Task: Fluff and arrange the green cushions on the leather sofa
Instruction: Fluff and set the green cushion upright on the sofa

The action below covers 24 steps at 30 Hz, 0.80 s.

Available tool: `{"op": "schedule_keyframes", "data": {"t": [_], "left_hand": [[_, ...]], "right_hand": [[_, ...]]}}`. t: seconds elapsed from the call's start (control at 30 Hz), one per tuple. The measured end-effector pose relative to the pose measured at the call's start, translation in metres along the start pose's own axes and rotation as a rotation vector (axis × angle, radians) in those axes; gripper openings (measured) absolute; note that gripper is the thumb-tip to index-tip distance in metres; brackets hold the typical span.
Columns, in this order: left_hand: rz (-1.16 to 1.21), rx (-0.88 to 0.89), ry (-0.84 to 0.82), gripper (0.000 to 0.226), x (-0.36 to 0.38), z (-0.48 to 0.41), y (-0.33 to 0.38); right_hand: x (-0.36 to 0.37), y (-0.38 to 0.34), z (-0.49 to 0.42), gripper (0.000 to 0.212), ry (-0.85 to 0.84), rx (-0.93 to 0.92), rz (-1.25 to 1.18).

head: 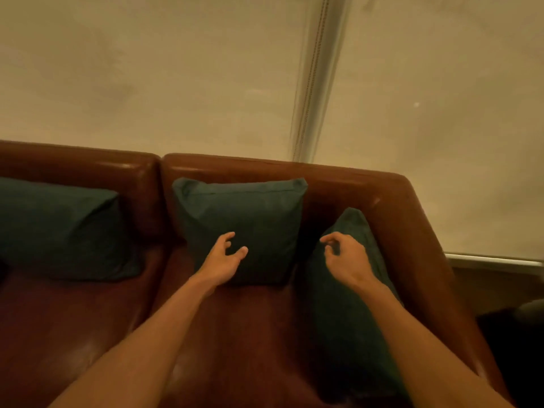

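Note:
Three dark green cushions rest on a brown leather sofa (338, 184). The middle cushion (250, 210) stands upright against the backrest. The left cushion (59, 228) leans on the neighbouring back section. The right cushion (350, 319) stands on edge along the sofa's right arm. My left hand (223, 257) hovers in front of the middle cushion's lower half, fingers curled and apart, holding nothing. My right hand (344, 254) is over the right cushion's upper part, fingers loosely bent and empty; I cannot tell whether either hand touches the fabric.
A pale wall rises behind the sofa, with a vertical light strip or curtain edge (315, 78) right of centre. A ledge (494, 260) and a dark area lie beyond the sofa's right arm. The seat (235, 334) in front of the cushions is bare leather.

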<state>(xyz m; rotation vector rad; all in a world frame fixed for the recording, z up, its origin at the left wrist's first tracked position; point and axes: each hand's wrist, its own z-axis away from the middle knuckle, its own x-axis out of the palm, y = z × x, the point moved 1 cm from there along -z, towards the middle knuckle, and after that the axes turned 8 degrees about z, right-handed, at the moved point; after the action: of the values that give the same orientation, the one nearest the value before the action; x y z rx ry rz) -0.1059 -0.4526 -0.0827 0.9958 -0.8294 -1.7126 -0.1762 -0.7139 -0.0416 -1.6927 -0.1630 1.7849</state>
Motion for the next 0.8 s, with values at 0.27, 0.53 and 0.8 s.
{"op": "schedule_keyframes", "data": {"t": [0.27, 0.53, 0.8], "left_hand": [[-0.126, 0.107, -0.077, 0.059, -0.099, -0.048, 0.015], [-0.577, 0.52, -0.208, 0.065, -0.131, -0.106, 0.054], [-0.738, 0.427, -0.355, 0.075, -0.122, -0.136, 0.062]], "right_hand": [[0.04, -0.089, -0.06, 0.024, -0.033, 0.059, 0.007], [0.084, -0.124, -0.087, 0.049, -0.031, 0.293, -0.047], [0.069, -0.122, -0.128, 0.07, 0.149, 0.536, -0.337]]}}
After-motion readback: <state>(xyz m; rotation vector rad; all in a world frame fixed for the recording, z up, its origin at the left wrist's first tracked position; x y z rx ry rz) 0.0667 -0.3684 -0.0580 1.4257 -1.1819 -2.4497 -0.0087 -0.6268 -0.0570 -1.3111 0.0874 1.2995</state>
